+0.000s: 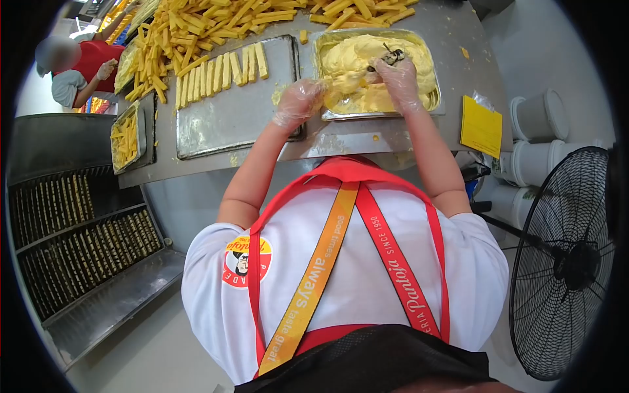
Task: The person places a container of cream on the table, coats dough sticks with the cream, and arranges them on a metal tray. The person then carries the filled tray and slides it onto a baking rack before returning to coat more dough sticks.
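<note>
- A metal worktable (462, 33) stretched across a room with a pale floor.
- Nearest lay the wearer's white shirt (367, 288) and red apron (347, 169), crossed by an orange strap and a red one.
- To the right stood a black fan (576, 265), with white buckets (544, 116) behind it; to the left, a metal rack (167, 259) held ridged, dark-striped rows.
- A yellow pad (481, 128) rested at the table's right front edge.
- The left hand (301, 101), in a clear glove, was by the left rim of a metal pan (367, 116), fingers bent and yellow stuff at their tips (whether they gripped anything, I could not tell).
- The right hand (398, 78), gloved too, was over the pan, its fingers drawn narrow round a small dark object (393, 56), too smeared to name.
- Yellow cream (347, 52) filled much of that pan, heaped toward the far side.
- Left of the pan lay a baking tray (229, 124), a row of yellow sticks (218, 73) lined along its far part.
- Beyond sprawled a loose pile (196, 26) of similar sticks.
- At the far left, another person (98, 62) in red and pale grey raised a gloved hand (106, 69).
</note>
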The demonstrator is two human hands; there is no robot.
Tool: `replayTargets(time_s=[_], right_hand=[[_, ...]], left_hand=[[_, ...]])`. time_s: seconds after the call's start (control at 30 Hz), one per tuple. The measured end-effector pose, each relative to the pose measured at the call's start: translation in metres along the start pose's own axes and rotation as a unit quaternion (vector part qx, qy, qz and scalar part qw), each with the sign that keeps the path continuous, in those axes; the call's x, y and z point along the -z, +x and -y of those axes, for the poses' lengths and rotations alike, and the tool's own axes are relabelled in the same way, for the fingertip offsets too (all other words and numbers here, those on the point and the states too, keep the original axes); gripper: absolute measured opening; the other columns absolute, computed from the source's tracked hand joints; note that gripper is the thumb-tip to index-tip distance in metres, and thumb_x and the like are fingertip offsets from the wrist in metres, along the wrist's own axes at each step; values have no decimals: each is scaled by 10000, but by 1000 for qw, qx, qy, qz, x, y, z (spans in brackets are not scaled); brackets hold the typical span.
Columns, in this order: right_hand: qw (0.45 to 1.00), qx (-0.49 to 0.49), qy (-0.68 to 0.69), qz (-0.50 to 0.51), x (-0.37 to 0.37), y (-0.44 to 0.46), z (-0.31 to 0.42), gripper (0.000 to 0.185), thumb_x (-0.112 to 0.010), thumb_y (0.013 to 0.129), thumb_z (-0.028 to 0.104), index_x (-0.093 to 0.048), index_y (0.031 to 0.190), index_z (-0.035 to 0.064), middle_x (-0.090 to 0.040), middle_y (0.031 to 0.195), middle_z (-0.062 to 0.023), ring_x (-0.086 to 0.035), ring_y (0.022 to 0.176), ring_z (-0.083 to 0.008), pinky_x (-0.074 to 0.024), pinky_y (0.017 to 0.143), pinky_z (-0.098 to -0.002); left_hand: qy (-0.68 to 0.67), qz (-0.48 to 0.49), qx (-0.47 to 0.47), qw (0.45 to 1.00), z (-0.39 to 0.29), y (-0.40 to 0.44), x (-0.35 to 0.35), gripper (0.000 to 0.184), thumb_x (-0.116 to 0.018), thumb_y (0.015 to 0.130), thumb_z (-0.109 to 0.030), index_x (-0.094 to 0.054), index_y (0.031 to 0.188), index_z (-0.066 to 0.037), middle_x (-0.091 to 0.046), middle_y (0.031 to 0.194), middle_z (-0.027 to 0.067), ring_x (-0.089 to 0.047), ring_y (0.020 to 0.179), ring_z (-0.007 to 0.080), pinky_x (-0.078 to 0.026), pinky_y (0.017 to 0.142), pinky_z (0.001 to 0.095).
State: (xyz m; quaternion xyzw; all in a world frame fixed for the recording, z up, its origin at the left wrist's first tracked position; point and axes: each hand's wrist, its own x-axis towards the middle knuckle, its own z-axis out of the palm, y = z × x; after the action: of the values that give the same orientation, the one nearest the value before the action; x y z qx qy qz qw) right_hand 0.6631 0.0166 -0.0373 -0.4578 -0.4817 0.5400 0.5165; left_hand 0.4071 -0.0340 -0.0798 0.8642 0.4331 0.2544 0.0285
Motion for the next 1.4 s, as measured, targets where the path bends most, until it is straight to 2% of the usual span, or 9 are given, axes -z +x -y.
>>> replayTargets(time_s=[0.1, 0.23, 0.33, 0.43, 0.53, 0.93, 1.13, 1.27, 1.4], right_hand=[[983, -25, -184, 7, 8, 9, 8, 163, -646, 887, 61, -600, 1030, 0, -647, 900, -52, -639, 690, -121, -558, 589, -255], [993, 22, 94, 64, -22, -22, 40, 153, -648, 893, 73, -610, 1023, 4, -647, 890, -33, -617, 668, -115, -531, 586, -258], [997, -29, -19, 74, 2, 4, 3, 136, -653, 884, 72, -611, 998, 12, -644, 875, -36, -610, 663, -119, -520, 584, -265], [965, 2, -263, -1, 15, 9, -7, 113, -654, 874, 71, -607, 962, 18, -631, 828, -39, -604, 650, -113, -513, 569, -269], [971, 3, -240, 0, 15, -8, 0, 98, -653, 865, 68, -599, 930, 18, -608, 777, -33, -593, 634, -103, -501, 553, -264], [978, 30, -207, 2, 4, -16, -3, 158, -655, 828, 124, -546, 830, 9, -555, 697, -126, -535, 621, -234, -461, 611, -366], [910, 239, -328, 85, -10, -43, 5, 159, -678, 848, 85, -600, 963, 8, -585, 750, -62, -546, 631, -131, -473, 599, -280], [976, -54, -172, 123, -2, -25, -2, 161, -674, 850, 107, -598, 945, 1, -560, 778, -109, -574, 693, -207, -473, 654, -314], [844, 237, -475, 79, -9, -17, -7, 140, -665, 861, 128, -602, 931, 24, -598, 865, -94, -605, 789, -219, -477, 669, -342]], left_hand=[[28, -9, -33, 999, 3, 1, -1, 267, -639, 776, -126, -600, 1040, -115, -611, 835, 110, -608, 810, 315, -512, 671, 424], [51, 18, -20, 998, -2, 1, -1, 281, -648, 770, -139, -598, 1045, -112, -621, 845, 108, -614, 802, 316, -510, 670, 423], [22, 12, 64, 998, -16, 0, 6, 196, -670, 765, -151, -621, 951, -111, -631, 823, 111, -623, 792, 310, -502, 670, 429], [-44, -160, 115, 979, -30, 3, 21, 119, -692, 763, -168, -616, 825, -100, -622, 746, 120, -620, 717, 321, -492, 636, 440], [31, -259, 227, 938, -5, 0, 37, 136, -695, 774, -171, -600, 739, -80, -618, 701, 136, -607, 654, 346, -489, 611, 458], [126, -69, 466, 873, 117, -5, -50, 198, -640, 740, -228, -678, 761, -35, -671, 783, 217, -660, 761, 389, -532, 679, 462], [221, -41, 466, 856, 120, -15, -56, 250, -661, 742, -268, -697, 838, -40, -681, 897, 200, -672, 832, 338, -542, 706, 443], [185, 10, 503, 844, 106, -2, -15, 417, -744, 715, -426, -685, 893, -54, -677, 912, 172, -663, 891, 314, -534, 753, 425], [127, -69, 379, 914, 75, 40, 31, 543, -760, 714, -519, -673, 972, -50, -677, 1014, 183, -631, 1015, 320, -508, 810, 438]])
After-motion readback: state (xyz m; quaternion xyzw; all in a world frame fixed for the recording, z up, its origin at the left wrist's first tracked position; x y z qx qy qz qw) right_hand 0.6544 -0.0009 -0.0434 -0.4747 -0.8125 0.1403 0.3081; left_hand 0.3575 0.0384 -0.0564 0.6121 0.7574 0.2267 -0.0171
